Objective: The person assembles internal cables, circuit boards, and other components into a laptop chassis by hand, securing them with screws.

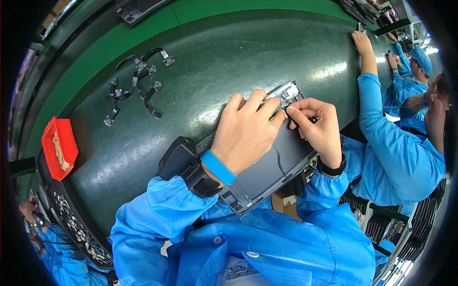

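Note:
A grey laptop casing (260, 177) lies tilted in front of me, with a thin dark cable (278, 161) running along its inside. My left hand (248, 131) rests over its upper part, fingers bent and apart; their tips are partly hidden. At the casing's far end, beside a bright silvery patch (289, 92), my right hand (317, 125) has thumb and forefinger pinched together. Something small and dark shows at those fingers, but its kind is too small to make out. Both hands work close together, nearly touching.
Several small circuit boards with black ribbon cables (138, 78) lie on the green table (191, 57) at left. A red bin (68, 143) stands at the table's left edge, above a black tray of small parts (78, 229). A co-worker's sleeve (377, 114) reaches along the right.

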